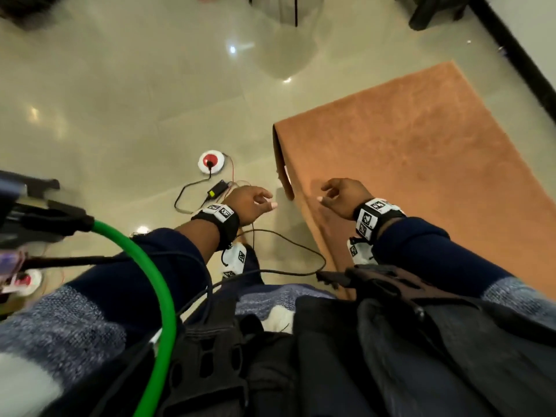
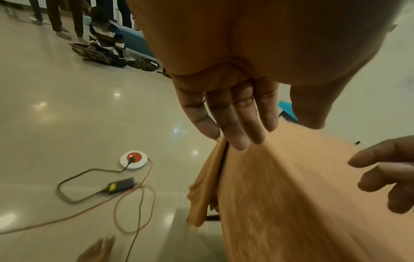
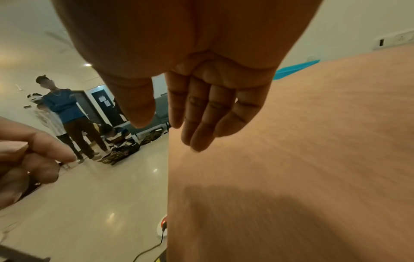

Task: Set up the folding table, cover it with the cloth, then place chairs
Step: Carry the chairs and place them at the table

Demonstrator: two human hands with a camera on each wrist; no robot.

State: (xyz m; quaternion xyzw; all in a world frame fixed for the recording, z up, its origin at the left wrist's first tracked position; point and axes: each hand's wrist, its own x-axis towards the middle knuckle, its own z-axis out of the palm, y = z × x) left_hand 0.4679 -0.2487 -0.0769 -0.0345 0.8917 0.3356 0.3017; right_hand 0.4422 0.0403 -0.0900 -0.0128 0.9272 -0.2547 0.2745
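Orange cloth (image 1: 421, 164) spread flat over the folding table, its left edge hanging down toward the tiled floor (image 1: 120, 115). Left hand (image 1: 251, 203) just off the near-left corner, fingers loose, holding nothing. Right hand (image 1: 343, 197) above the cloth's near edge, fingers relaxed, empty. Hands apart. On the floor left of the table: round white-and-red socket (image 1: 212, 161), black adapter (image 1: 218, 188), trailing cables.
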